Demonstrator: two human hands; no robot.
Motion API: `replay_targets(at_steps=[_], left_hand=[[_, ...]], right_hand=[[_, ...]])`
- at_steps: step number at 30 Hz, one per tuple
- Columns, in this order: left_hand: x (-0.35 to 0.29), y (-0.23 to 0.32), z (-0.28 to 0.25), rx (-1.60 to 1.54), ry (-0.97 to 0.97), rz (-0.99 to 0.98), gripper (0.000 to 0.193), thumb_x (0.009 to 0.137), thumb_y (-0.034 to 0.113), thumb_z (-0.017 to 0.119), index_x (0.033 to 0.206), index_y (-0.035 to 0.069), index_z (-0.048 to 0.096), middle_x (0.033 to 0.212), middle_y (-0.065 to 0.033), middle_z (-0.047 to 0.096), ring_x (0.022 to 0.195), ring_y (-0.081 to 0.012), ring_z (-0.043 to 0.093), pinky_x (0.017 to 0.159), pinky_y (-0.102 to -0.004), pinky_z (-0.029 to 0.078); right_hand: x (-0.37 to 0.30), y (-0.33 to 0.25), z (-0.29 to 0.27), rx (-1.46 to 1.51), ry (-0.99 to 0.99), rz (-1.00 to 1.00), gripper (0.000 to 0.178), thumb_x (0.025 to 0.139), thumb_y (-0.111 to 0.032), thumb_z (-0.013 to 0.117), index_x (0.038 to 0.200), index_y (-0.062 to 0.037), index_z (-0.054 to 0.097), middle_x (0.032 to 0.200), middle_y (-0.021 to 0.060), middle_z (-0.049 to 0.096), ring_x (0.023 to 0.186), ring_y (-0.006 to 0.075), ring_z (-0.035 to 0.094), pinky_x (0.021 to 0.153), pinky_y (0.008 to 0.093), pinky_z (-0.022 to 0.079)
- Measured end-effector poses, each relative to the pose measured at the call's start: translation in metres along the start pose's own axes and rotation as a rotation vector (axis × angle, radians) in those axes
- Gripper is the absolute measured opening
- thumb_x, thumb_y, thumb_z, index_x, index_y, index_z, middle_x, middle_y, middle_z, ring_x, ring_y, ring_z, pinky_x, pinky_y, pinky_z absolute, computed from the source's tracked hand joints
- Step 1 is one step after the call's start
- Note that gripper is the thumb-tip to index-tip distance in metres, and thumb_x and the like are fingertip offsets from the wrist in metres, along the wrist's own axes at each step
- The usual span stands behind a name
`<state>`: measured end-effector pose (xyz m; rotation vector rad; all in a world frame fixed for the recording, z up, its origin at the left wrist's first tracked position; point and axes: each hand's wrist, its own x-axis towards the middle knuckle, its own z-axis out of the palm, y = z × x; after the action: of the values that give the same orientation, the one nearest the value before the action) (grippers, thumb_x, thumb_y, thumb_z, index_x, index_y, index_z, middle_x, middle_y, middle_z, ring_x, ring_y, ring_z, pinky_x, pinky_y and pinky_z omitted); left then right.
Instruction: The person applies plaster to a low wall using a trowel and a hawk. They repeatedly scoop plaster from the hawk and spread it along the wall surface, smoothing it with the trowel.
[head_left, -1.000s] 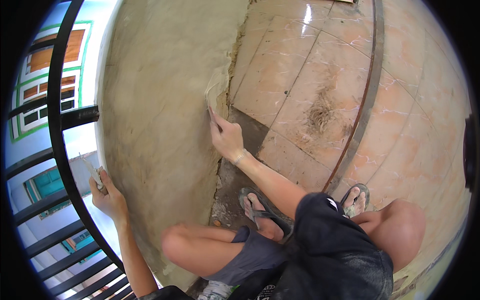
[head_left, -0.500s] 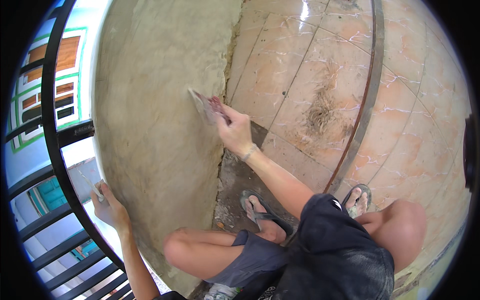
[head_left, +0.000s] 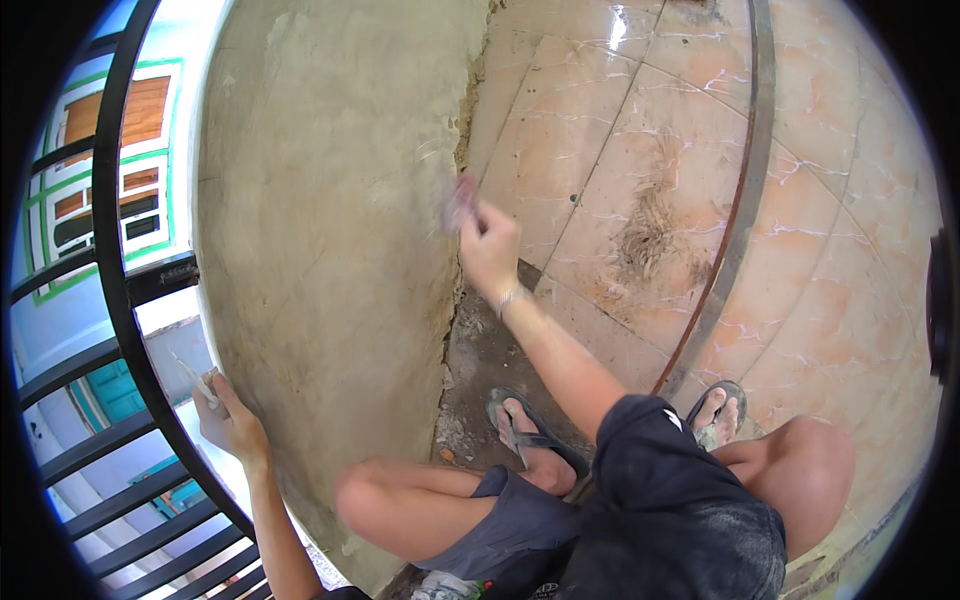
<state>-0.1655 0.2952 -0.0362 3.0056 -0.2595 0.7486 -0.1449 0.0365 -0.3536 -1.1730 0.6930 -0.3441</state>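
Note:
My right hand (head_left: pixel 490 252) is closed round a putty knife (head_left: pixel 459 204) with a reddish handle, blurred by motion. Its blade is by the right edge of a grey-beige plastered wall (head_left: pixel 320 230), close to where the plaster meets the tiles. Whether the blade touches the plaster, I cannot tell. At the wall's left side, my left hand (head_left: pixel 236 425) grips a thin, flat tool (head_left: pixel 196 379) smeared with pale paste and seen nearly edge-on; its exact kind is unclear.
Black metal railing (head_left: pixel 115 220) curves along the left, with a green-trimmed building (head_left: pixel 150 150) beyond it. Dusty orange-beige tiles (head_left: pixel 590 110) cover the floor at right, crossed by a raised strip (head_left: pixel 745 190). My sandalled feet (head_left: pixel 525 430) are below, beside a rough dark strip (head_left: pixel 480 345).
My right hand has moved right with the putty knife, from over the plaster to its ragged edge. My left hand still holds its tool; the whole view has shifted slightly.

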Motion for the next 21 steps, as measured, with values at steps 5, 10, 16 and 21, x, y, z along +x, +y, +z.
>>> replay_targets(at_steps=[5, 10, 16, 21], left_hand=[[0.000, -0.002, 0.001, -0.020, 0.008, 0.026, 0.029, 0.110, 0.024, 0.057, 0.110, -0.003, 0.067, 0.092, -0.0100, 0.070, 0.085, -0.0183, 0.064, 0.080, -0.0320, 0.051], [0.000, -0.007, 0.000, -0.033, -0.008, 0.042, 0.026, 0.110, 0.021, 0.058, 0.112, -0.004, 0.067, 0.096, -0.0091, 0.070, 0.087, -0.0161, 0.063, 0.081, -0.0301, 0.050], [0.000, -0.013, -0.001, -0.027, -0.012, 0.046, 0.025, 0.110, 0.018, 0.060, 0.118, -0.004, 0.066, 0.100, -0.0065, 0.071, 0.089, -0.0113, 0.062, 0.083, -0.0266, 0.050], [-0.001, -0.011, -0.002, -0.038, -0.015, -0.012, 0.026, 0.110, 0.018, 0.061, 0.119, -0.005, 0.065, 0.101, -0.0060, 0.070, 0.090, -0.0113, 0.061, 0.083, -0.0264, 0.050]], right_hand=[[0.070, 0.019, 0.043, -0.047, 0.282, -0.206, 0.032, 0.098, -0.022, 0.066, 0.121, -0.0008, 0.072, 0.068, 0.0200, 0.063, 0.062, 0.0173, 0.062, 0.063, 0.0385, 0.049], [0.046, 0.027, 0.035, 0.075, 0.086, -0.162, 0.027, 0.094, -0.021, 0.067, 0.109, -0.0009, 0.075, 0.071, 0.0172, 0.068, 0.063, 0.0172, 0.064, 0.063, 0.0379, 0.050], [0.095, 0.005, 0.025, -0.127, 0.237, -0.122, 0.025, 0.094, -0.022, 0.065, 0.106, -0.0047, 0.079, 0.071, 0.0204, 0.067, 0.062, 0.0210, 0.066, 0.063, 0.0376, 0.051], [0.079, 0.004, 0.060, -0.246, 0.098, -0.461, 0.025, 0.093, -0.021, 0.063, 0.103, -0.0036, 0.078, 0.079, 0.0257, 0.068, 0.063, 0.0352, 0.068, 0.064, 0.0426, 0.052]])
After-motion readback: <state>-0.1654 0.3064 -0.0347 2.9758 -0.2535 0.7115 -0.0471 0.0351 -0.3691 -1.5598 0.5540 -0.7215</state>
